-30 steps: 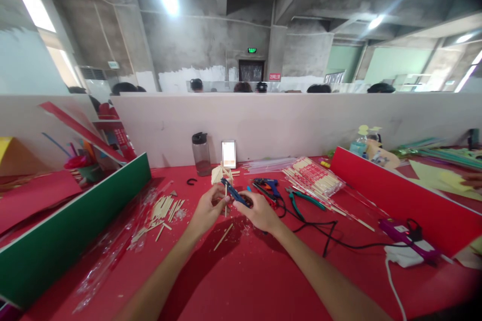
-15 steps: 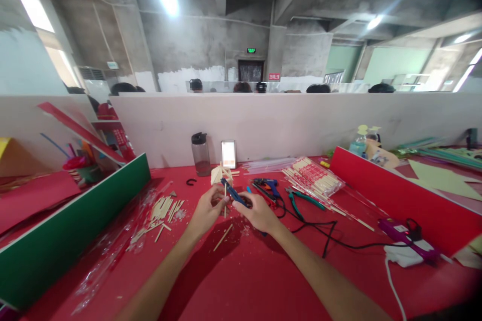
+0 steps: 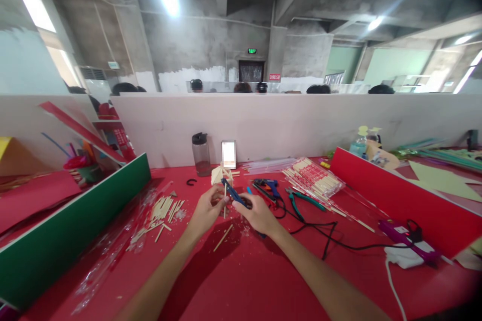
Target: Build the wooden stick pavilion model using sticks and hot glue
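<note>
My left hand [image 3: 208, 209] is closed on a thin wooden stick [image 3: 225, 204], held nearly upright between thumb and fingers. My right hand [image 3: 259, 214] is wrapped round a long dark blue hand tool [image 3: 234, 192]; whether it is a cutter or pliers I cannot make out. The tool's far end lies against the upper part of the stick or just beside it. Behind the hands stands a small built piece of pale sticks [image 3: 217, 175], partly hidden. One loose stick [image 3: 223, 237] lies on the red tabletop [image 3: 233, 286] below my hands, among small crumbs.
Cut sticks [image 3: 162, 209] lie in a pile at left by clear plastic wrap. Rightward are a blue glue gun [image 3: 271, 186], green-handled pliers [image 3: 306, 199], bundled sticks [image 3: 314, 175], a black cable and a purple glue gun [image 3: 404, 235]. A bottle [image 3: 201, 155] and phone [image 3: 228, 154] stand behind.
</note>
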Action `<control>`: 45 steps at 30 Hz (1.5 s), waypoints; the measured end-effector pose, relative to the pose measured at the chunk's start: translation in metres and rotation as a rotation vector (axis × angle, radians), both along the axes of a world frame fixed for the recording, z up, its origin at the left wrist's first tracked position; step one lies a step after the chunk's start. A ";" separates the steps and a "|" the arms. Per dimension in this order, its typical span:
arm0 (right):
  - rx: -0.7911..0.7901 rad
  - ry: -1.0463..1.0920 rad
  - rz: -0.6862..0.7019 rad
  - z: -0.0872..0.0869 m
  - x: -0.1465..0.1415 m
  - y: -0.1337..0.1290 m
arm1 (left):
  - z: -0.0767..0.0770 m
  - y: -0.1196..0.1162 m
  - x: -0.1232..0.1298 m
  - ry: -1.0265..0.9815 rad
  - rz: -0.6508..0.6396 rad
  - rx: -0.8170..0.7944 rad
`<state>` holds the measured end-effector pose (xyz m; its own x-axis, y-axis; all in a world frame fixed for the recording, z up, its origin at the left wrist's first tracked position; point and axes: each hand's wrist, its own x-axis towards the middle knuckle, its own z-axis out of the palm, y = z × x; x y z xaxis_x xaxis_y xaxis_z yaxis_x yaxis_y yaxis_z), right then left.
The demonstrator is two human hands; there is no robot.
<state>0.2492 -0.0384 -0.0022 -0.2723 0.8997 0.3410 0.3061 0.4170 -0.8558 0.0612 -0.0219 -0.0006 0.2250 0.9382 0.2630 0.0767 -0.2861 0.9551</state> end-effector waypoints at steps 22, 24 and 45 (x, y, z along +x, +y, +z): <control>0.006 -0.005 0.043 0.000 -0.004 -0.003 | -0.005 0.003 -0.003 -0.002 0.033 -0.071; 0.017 -0.018 0.026 0.000 -0.003 -0.002 | -0.005 0.003 -0.003 0.003 0.032 -0.076; -0.037 -0.008 0.040 -0.008 -0.007 -0.002 | -0.007 0.003 -0.003 -0.006 0.030 -0.085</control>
